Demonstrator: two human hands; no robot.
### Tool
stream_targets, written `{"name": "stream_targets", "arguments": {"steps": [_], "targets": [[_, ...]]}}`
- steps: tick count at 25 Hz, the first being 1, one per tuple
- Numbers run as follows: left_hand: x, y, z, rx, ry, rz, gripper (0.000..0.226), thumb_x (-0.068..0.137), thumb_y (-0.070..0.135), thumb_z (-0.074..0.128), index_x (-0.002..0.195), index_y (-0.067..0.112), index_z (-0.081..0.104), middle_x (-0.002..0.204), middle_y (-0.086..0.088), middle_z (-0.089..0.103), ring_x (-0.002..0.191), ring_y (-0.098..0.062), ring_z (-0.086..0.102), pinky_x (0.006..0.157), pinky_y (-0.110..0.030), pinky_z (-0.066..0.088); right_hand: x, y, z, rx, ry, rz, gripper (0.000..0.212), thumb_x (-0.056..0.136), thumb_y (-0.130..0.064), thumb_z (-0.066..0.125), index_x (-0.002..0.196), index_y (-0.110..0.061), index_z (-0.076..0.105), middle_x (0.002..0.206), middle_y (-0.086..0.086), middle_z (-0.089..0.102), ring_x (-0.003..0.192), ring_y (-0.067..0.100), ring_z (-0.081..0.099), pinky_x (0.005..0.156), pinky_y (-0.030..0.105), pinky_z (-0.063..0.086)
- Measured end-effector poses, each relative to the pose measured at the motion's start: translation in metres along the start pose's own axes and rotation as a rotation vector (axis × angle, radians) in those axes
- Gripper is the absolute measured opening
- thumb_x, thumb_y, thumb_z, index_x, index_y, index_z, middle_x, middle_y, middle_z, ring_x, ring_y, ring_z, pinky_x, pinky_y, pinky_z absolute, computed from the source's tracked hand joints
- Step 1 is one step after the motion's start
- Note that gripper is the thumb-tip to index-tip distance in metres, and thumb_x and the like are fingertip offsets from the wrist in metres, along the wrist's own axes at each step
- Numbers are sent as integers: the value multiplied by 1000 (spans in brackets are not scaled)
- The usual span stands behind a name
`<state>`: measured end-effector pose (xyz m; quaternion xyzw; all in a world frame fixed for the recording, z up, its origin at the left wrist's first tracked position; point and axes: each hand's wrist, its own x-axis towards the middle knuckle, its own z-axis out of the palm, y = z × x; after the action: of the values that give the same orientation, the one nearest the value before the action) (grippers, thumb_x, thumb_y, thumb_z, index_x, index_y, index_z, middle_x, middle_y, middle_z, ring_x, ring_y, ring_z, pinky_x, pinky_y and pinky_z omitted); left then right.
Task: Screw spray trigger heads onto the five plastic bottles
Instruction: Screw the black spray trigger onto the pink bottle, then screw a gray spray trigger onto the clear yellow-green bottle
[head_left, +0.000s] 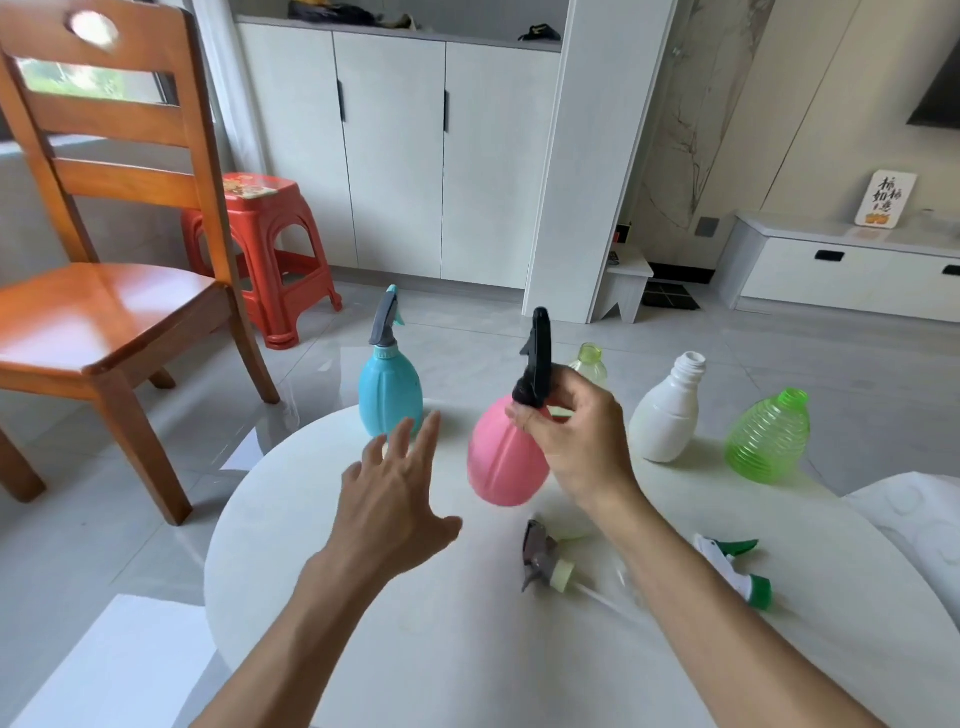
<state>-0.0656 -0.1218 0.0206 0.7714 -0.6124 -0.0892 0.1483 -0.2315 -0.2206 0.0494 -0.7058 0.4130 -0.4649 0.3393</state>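
The pink bottle (506, 457) is a smooth, egg-shaped plastic body with faint vertical ribs, and it sits tilted near the middle of the round white counter (291, 519), a little blurred. A black trigger head (537, 358) stands on its neck, nozzle end pointing up. The right hand (576, 436) has its grip closed around the collar of that black trigger head, thumb and fingers pinching where head meets bottle. The left hand (397, 499) hovers just left of the pink bottle with its grip open, fingers spread, holding nothing.

Behind and to the left stands the blue bottle (389, 395), upright, already carrying a grey trigger head (385, 319) with a turquoise tip. A pale yellow-green bottle (589, 364) shows partly behind the right hand, uncapped. To the right stand a white bottle (667, 415) and a ribbed translucent green bottle (769, 436), both with bare threaded necks.

Two loose heads lie on the counter near the right forearm: a grey trigger with a pale collar (545, 558) and a white-and-green trigger (737, 569).

None of the bottles bears a readable label. A small white sign (885, 200) on a low cabinet far right shows black brush characters, too small to read.
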Motion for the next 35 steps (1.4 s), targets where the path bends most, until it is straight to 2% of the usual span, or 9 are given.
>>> {"name": "stream_targets", "arguments": {"steps": [4,7,14,22,27,32,34,35], "targets": [[2,-11,9,57,-252,-13,103,82,54,65,157,29,-1,165,-7,8,148,-31,16,111,-44,33,55,8,45,-124,48,55,22,79,-20,79,99,-20,71,97,-5,76,94,17,69,84,35,54],[9,-20,2,44,-278,42,99,86,52,63,157,31,-3,167,-4,1,151,-27,7,116,-42,26,77,27,69,-220,50,88,21,79,-23,77,99,-21,69,98,-2,75,94,22,69,82,38,54],[20,-29,-4,47,-368,85,97,88,44,63,156,34,-4,167,-1,-3,152,-23,5,114,-41,27,85,50,81,-264,71,105,24,83,-28,74,106,-22,67,105,-2,74,100,25,67,84,40,53],[19,-21,-1,10,-374,146,91,90,43,61,157,34,-1,167,1,-6,152,-19,2,115,-40,27,91,45,77,-354,28,99,19,86,-25,70,104,-19,67,104,3,74,99,29,66,80,37,52],[20,-18,0,19,-380,161,90,91,43,61,157,34,-1,167,1,-7,152,-19,1,115,-40,26,90,50,67,-333,11,115,17,86,-26,69,102,-22,66,102,0,74,98,27,67,78,34,51],[20,-14,3,15,-366,185,91,91,44,60,157,34,-2,167,1,-6,152,-18,2,115,-38,26,80,45,66,-321,-75,185,47,84,-29,72,127,-19,57,125,4,68,114,28,62,88,35,49],[22,-12,5,21,-348,198,92,91,45,60,157,34,-2,167,1,-4,152,-18,4,115,-38,27,68,42,56,-341,45,147,49,84,-29,71,130,-18,56,123,2,69,109,27,64,85,34,50],[24,-11,6,26,-336,205,92,91,46,60,157,34,-2,167,0,-3,152,-18,5,115,-39,26,59,41,47,-359,160,59,39,85,-26,68,123,-18,59,113,-1,72,100,25,67,78,32,50]]}}
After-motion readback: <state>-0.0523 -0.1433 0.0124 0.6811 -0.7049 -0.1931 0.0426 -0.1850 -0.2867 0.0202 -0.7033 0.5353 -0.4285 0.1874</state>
